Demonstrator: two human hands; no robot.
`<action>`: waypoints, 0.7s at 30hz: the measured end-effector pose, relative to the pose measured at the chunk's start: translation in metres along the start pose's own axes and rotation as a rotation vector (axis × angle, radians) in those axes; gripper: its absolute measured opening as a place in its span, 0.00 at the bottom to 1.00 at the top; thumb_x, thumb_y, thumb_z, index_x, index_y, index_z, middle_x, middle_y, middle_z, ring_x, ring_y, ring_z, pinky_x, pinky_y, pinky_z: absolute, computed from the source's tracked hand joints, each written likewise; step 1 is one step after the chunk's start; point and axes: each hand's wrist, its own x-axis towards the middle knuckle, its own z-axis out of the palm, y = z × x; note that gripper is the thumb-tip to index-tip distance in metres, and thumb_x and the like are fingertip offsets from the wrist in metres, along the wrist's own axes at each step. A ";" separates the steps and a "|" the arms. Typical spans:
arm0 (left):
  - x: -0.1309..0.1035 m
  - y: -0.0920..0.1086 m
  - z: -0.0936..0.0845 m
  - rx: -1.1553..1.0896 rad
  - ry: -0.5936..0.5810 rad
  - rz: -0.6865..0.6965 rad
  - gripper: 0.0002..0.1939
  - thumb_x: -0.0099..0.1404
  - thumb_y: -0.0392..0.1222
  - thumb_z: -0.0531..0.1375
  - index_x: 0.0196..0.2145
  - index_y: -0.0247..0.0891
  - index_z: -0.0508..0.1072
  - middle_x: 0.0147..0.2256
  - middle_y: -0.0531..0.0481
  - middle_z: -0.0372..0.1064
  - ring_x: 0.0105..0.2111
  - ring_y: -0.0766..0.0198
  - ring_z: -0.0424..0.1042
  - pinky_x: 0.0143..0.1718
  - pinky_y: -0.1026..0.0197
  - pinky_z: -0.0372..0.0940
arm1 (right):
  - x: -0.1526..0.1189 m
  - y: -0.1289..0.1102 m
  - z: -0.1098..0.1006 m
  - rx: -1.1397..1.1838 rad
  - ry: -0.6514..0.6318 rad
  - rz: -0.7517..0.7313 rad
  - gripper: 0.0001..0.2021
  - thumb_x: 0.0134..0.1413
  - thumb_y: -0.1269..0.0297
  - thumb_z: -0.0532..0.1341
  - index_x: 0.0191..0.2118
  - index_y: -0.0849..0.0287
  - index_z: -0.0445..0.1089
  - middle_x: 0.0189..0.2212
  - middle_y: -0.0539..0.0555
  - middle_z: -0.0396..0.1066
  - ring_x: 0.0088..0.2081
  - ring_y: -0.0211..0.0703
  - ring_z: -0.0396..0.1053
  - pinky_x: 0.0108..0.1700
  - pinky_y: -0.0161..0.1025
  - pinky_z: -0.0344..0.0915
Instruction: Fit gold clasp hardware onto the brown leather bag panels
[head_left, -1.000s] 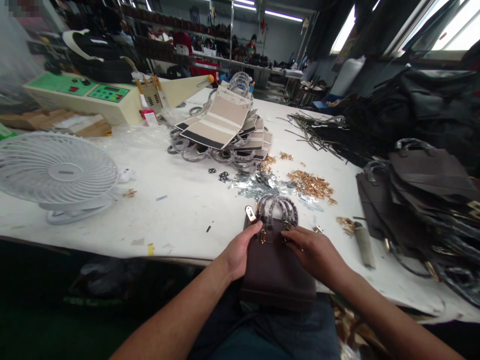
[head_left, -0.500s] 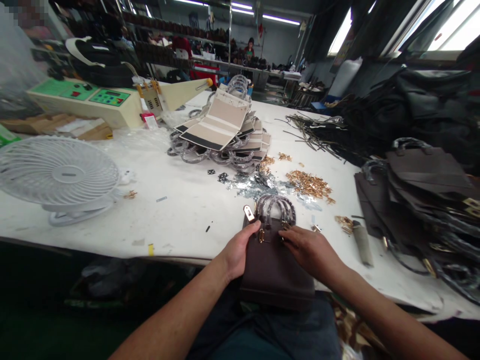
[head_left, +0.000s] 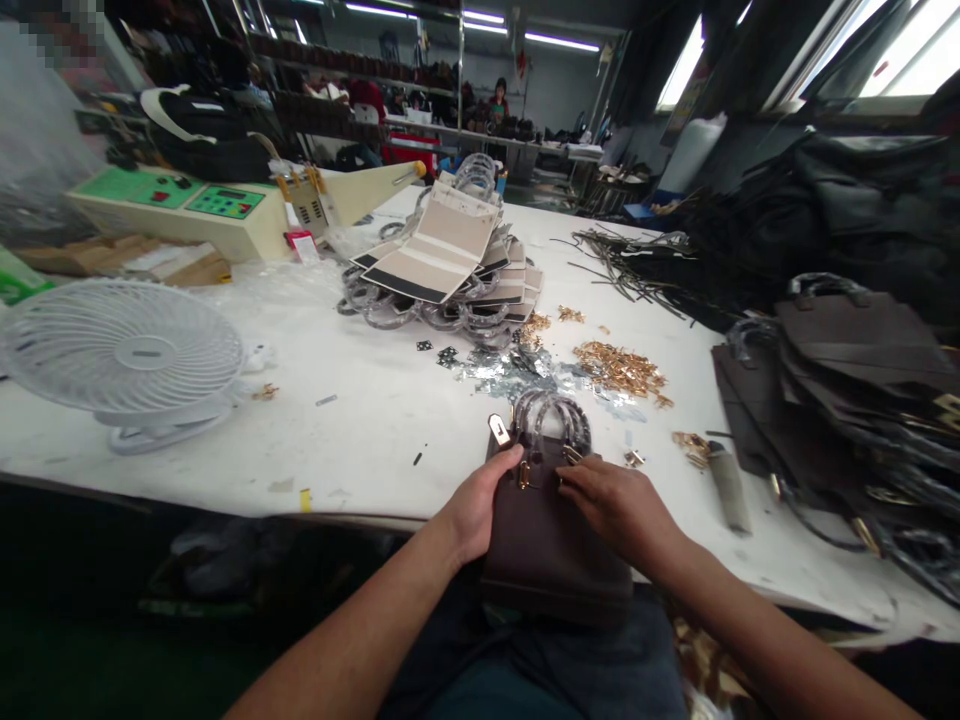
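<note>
A small dark brown handbag (head_left: 551,545) rests at the table's front edge, over my lap. Its looped handles (head_left: 555,415), wrapped in clear plastic, point away from me. My left hand (head_left: 480,505) grips the bag's left side, thumb on top near a gold clasp plate (head_left: 498,429) that sticks out at the upper left corner. A gold turn-lock fitting (head_left: 524,474) sits on the bag's front. My right hand (head_left: 619,500) lies over the upper right of the bag, fingertips pinched together by a gold fitting (head_left: 572,455); what is between them, if anything, is hidden.
A white fan (head_left: 135,345) stands left, before a cream machine (head_left: 225,205). Stacked beige bag panels (head_left: 442,240), silver plates (head_left: 510,370) and gold hardware (head_left: 619,370) lie ahead. More brown bags (head_left: 862,340) and a wrapped handle-like tool (head_left: 727,488) are on the right.
My right fingertips have shifted slightly on the bag's upper right. My left hand keeps its hold, and the view has moved a little.
</note>
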 end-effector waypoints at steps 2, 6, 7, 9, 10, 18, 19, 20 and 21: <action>0.000 0.000 0.001 0.008 0.009 -0.009 0.23 0.70 0.50 0.57 0.50 0.26 0.77 0.41 0.35 0.81 0.48 0.46 0.78 0.58 0.48 0.64 | 0.000 0.001 0.000 0.014 -0.004 0.006 0.10 0.66 0.65 0.59 0.48 0.52 0.76 0.40 0.54 0.79 0.39 0.47 0.77 0.39 0.39 0.71; 0.000 0.001 0.001 0.023 0.009 -0.005 0.23 0.70 0.50 0.57 0.49 0.27 0.77 0.42 0.35 0.81 0.48 0.46 0.78 0.57 0.48 0.65 | 0.000 0.005 0.002 0.152 0.066 0.080 0.09 0.63 0.64 0.63 0.48 0.51 0.76 0.42 0.52 0.79 0.41 0.45 0.77 0.43 0.38 0.71; 0.000 0.001 0.000 0.023 0.006 -0.004 0.22 0.70 0.50 0.57 0.49 0.27 0.77 0.42 0.35 0.81 0.48 0.46 0.78 0.57 0.48 0.65 | 0.000 0.005 0.002 0.178 0.076 0.084 0.07 0.64 0.63 0.63 0.46 0.51 0.77 0.41 0.52 0.79 0.40 0.44 0.77 0.43 0.37 0.71; 0.000 0.000 0.000 0.017 -0.002 -0.008 0.23 0.70 0.50 0.57 0.49 0.27 0.77 0.42 0.35 0.81 0.48 0.46 0.78 0.58 0.48 0.65 | -0.001 0.002 0.002 0.173 0.068 0.054 0.07 0.65 0.63 0.62 0.43 0.52 0.78 0.39 0.52 0.78 0.38 0.43 0.76 0.41 0.36 0.71; 0.000 0.000 0.000 0.013 -0.006 -0.011 0.23 0.70 0.51 0.57 0.49 0.27 0.77 0.41 0.35 0.81 0.48 0.46 0.78 0.58 0.48 0.65 | -0.001 0.000 0.002 0.135 0.056 0.026 0.08 0.66 0.63 0.60 0.43 0.52 0.78 0.38 0.53 0.78 0.38 0.43 0.76 0.40 0.36 0.70; -0.003 0.000 0.004 0.009 -0.044 -0.012 0.24 0.71 0.50 0.56 0.52 0.26 0.76 0.41 0.36 0.81 0.46 0.46 0.79 0.58 0.47 0.63 | 0.001 -0.013 -0.004 -0.007 -0.031 -0.025 0.14 0.69 0.67 0.53 0.47 0.53 0.77 0.39 0.56 0.77 0.39 0.44 0.76 0.39 0.36 0.71; -0.004 0.000 0.004 0.011 -0.041 -0.007 0.24 0.71 0.50 0.57 0.52 0.26 0.76 0.41 0.36 0.81 0.45 0.46 0.79 0.58 0.47 0.63 | 0.002 -0.013 -0.003 0.037 -0.014 -0.010 0.13 0.69 0.67 0.54 0.46 0.53 0.77 0.40 0.56 0.77 0.39 0.43 0.76 0.40 0.36 0.71; -0.004 0.000 0.004 0.017 -0.036 0.003 0.24 0.70 0.50 0.57 0.52 0.26 0.76 0.41 0.36 0.81 0.45 0.46 0.79 0.58 0.46 0.63 | 0.003 -0.013 -0.002 0.078 0.010 0.007 0.12 0.68 0.67 0.55 0.46 0.52 0.77 0.41 0.55 0.77 0.40 0.43 0.76 0.41 0.37 0.72; -0.004 0.000 0.004 0.024 -0.031 0.014 0.24 0.70 0.50 0.57 0.51 0.26 0.76 0.41 0.36 0.81 0.45 0.46 0.79 0.58 0.46 0.63 | 0.003 -0.013 0.000 0.107 0.037 0.028 0.11 0.67 0.67 0.56 0.45 0.52 0.76 0.41 0.55 0.76 0.40 0.43 0.76 0.41 0.37 0.72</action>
